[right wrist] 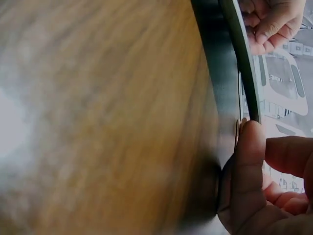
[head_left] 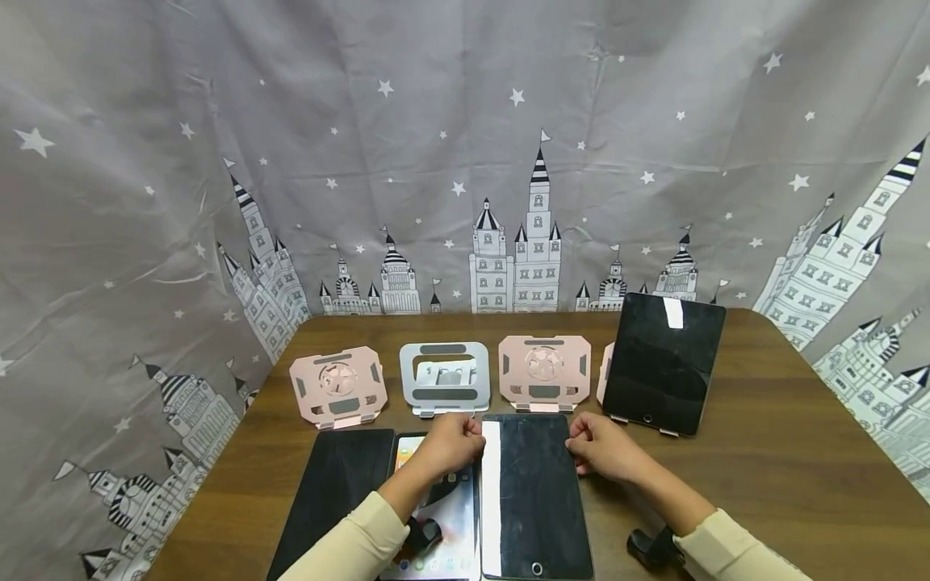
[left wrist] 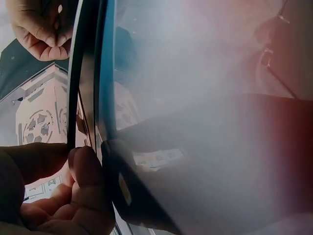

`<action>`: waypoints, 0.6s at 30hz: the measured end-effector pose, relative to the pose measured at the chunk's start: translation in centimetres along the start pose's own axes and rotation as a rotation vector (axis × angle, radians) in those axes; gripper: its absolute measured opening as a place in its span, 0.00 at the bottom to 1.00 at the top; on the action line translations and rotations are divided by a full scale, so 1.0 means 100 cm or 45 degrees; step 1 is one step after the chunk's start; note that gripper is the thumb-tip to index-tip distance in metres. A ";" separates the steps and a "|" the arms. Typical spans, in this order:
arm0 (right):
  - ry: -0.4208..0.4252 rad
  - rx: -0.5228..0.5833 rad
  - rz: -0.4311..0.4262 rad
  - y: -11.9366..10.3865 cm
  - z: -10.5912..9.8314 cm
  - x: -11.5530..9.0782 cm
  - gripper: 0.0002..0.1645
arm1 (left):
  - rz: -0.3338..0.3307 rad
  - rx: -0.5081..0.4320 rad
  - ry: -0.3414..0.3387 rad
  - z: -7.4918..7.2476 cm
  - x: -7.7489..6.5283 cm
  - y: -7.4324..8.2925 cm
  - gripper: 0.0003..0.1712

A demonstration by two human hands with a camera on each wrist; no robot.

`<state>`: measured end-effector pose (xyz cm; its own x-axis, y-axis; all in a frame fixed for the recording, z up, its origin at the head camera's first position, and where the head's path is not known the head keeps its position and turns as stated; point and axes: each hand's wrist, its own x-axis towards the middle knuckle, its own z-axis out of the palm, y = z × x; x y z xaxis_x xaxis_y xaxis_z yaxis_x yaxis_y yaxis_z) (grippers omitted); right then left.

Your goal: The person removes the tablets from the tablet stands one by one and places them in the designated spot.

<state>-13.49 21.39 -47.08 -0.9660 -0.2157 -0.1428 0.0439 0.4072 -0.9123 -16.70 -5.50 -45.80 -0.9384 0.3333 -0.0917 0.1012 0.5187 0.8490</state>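
Observation:
A black tablet with a home button is held at its far end by both hands. The left hand pinches its left edge near the far corner; in the left wrist view the thumb and index finger grip the thin rim. On the opposite edge the right hand pinches likewise, and the right wrist view shows the rim between its thumb and finger. A lit tablet lies under the left forearm, partly hidden. Beyond the held tablet stands a pink tablet stand.
Another dark tablet lies at the left. A pink stand and a grey-blue stand stand along the back. At the right, an upright tablet leans on a mostly hidden pink stand. A patterned curtain hangs behind the wooden table.

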 end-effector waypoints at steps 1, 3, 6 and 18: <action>-0.008 -0.015 -0.005 0.000 0.001 0.000 0.05 | 0.012 0.035 -0.008 -0.001 0.000 -0.001 0.03; -0.016 -0.049 -0.019 0.000 0.002 0.000 0.06 | 0.028 0.089 -0.027 -0.003 0.001 -0.002 0.04; -0.001 -0.114 -0.035 0.000 0.003 -0.001 0.08 | 0.049 0.139 -0.072 -0.005 0.004 -0.002 0.07; 0.069 -0.173 -0.017 0.000 0.010 0.000 0.10 | 0.008 0.051 -0.138 -0.011 0.005 -0.005 0.10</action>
<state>-13.27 20.52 -47.43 -0.9787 -0.1755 -0.1065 -0.0007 0.5216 -0.8532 -17.56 -6.41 -45.68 -0.8967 0.4185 -0.1441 0.1221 0.5467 0.8284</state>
